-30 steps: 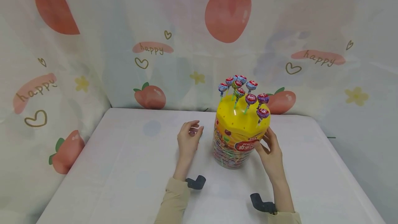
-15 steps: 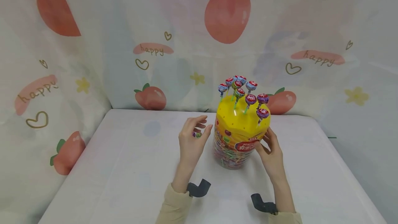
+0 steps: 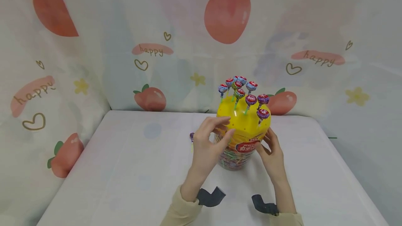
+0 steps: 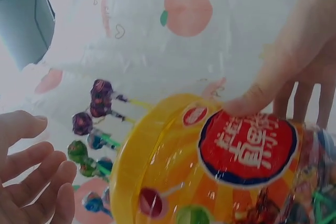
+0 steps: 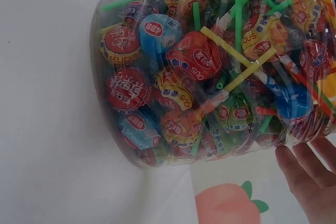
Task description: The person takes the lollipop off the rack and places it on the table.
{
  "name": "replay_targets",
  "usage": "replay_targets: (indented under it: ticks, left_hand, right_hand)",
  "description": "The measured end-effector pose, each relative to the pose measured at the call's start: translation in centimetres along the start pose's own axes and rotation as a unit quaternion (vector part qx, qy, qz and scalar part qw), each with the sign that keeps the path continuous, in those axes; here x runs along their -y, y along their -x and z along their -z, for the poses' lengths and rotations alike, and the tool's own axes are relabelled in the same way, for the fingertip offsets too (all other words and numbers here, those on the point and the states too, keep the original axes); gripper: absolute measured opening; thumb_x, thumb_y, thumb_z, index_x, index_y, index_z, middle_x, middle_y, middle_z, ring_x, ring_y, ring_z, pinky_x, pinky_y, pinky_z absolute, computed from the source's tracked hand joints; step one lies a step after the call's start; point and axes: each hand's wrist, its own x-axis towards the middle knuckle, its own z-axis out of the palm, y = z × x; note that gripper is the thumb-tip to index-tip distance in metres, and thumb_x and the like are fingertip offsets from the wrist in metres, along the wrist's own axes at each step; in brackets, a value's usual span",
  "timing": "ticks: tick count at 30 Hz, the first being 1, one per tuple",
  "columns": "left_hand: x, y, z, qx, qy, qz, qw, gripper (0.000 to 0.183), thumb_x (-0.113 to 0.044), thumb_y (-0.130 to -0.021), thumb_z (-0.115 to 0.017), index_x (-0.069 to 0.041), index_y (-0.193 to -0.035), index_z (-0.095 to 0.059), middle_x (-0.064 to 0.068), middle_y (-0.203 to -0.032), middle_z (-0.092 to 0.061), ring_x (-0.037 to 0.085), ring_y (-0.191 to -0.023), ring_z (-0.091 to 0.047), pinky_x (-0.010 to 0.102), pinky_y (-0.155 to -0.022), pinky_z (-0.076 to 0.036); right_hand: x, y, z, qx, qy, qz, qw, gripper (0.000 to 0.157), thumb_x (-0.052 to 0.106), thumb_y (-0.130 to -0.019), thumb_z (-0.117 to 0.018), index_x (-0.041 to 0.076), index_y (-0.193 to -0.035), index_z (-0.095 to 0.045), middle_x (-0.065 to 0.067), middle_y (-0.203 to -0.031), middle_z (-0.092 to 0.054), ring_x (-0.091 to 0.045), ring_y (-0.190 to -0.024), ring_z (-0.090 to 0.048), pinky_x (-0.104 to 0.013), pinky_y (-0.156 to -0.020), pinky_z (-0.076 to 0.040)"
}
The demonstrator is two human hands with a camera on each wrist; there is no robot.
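A clear jar filled with wrapped lollipops stands on the table, under a yellow lid. Several lollipops stand upright by their sticks in that lid. My right hand holds the jar's right side, the thumb on the red label and the fingers round the far side. In front of the jar's left side is my left hand, fingers spread and nothing between them; in the left wrist view it is beside the lollipop heads. Past its wrist side lies a loose purple lollipop, partly hidden.
A white cloth covers the table. Behind and to the sides hangs a printed curtain with fruit and "happy" lettering. Dark wrist mounts are strapped at both wrists.
My left hand has moved right, from over the loose lollipops to the front left of the jar, its fingers parting wider. My right hand and the jar have stayed put.
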Motion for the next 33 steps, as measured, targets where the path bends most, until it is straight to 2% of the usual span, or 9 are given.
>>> replay_targets:
  ticks: [6, 14, 17, 33]
  left_hand:
    - [-0.8, -0.7, -1.9, 0.026, 0.011, 0.000, 0.9996, 0.029, -0.013, -0.086, -0.071, -0.006, -0.114, -0.064, 0.008, -0.104, -0.066, 0.018, -0.087, -0.064, 0.026, -0.070, -0.057]
    - [-1.5, -1.7, -4.0, 0.041, -0.004, -0.011, 0.9991, 0.030, -0.019, -0.088, -0.069, -0.008, -0.115, -0.064, 0.005, -0.108, -0.066, 0.014, -0.091, -0.064, 0.014, -0.079, -0.052]
    - [-1.5, -1.9, -4.6, 0.040, -0.024, -0.010, 0.9989, 0.030, -0.021, -0.089, -0.069, -0.009, -0.116, -0.064, 0.004, -0.107, -0.065, 0.011, -0.091, -0.064, 0.012, -0.079, -0.051]
    - [-1.6, -2.4, -6.3, 0.023, -0.039, -0.003, 0.9990, 0.030, -0.020, -0.088, -0.070, -0.007, -0.115, -0.064, 0.007, -0.103, -0.065, 0.014, -0.090, -0.065, 0.009, -0.079, -0.050]
  right_hand:
    - [-0.1, 0.0, 0.0, -0.002, -0.006, 0.002, 1.000, 0.066, 0.019, -0.096, -0.057, 0.023, -0.153, -0.024, -0.008, -0.152, -0.037, -0.028, -0.137, -0.039, -0.001, -0.092, -0.036]
    - [0.0, 0.0, 0.0, 0.003, -0.010, -0.004, 1.000, 0.067, 0.019, -0.096, -0.057, 0.025, -0.153, -0.023, -0.008, -0.152, -0.036, -0.028, -0.137, -0.038, 0.001, -0.090, -0.035]
    - [-0.1, 0.0, 0.0, 0.004, -0.010, -0.007, 1.000, 0.067, 0.019, -0.096, -0.058, 0.025, -0.153, -0.023, -0.008, -0.152, -0.036, -0.028, -0.137, -0.038, 0.001, -0.089, -0.035]
    - [0.0, 0.0, 0.1, -0.001, -0.010, -0.002, 1.000, 0.067, 0.019, -0.095, -0.058, 0.025, -0.152, -0.024, -0.007, -0.152, -0.036, -0.027, -0.136, -0.039, 0.002, -0.089, -0.036]
